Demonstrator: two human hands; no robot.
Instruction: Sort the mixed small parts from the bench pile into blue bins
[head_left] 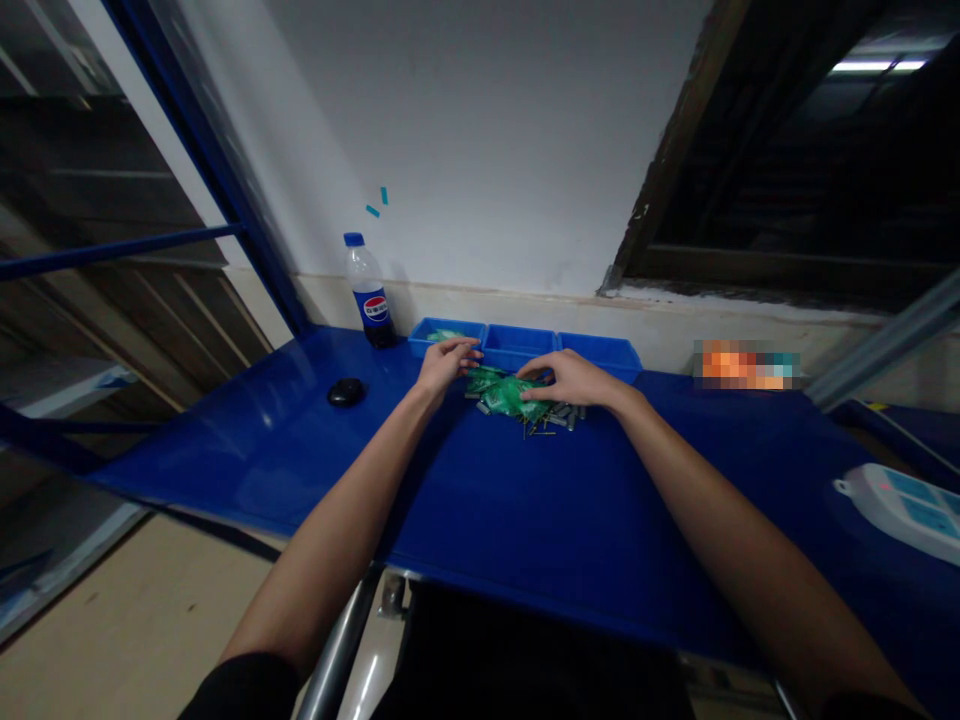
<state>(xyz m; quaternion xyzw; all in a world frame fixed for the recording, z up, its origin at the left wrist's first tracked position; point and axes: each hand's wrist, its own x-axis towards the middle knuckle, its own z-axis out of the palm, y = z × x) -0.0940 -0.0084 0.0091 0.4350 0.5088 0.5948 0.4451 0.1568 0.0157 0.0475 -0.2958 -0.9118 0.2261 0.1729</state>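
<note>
Small green plastic bags (504, 392) lie in a heap on the blue table, with grey metal pieces (568, 416) and brass-coloured screws (535, 430) around and in front of them. My right hand (576, 380) arches over the heap's right side, thumb and forefinger apart at the green plastic; whether it touches is hard to make out. At the heap's upper left, my left hand (445, 366) has its fingers stretched out and nothing visible in them. Just behind both hands stand three joined blue bins (523, 342); the left one holds some green plastic.
A cola bottle (370, 292) stands at the back left of the blue table (480, 510), with a round black object (346, 391) in front of it. A white power strip (904, 510) lies at the right. A blurred-out orange item (742, 365) sits near the wall.
</note>
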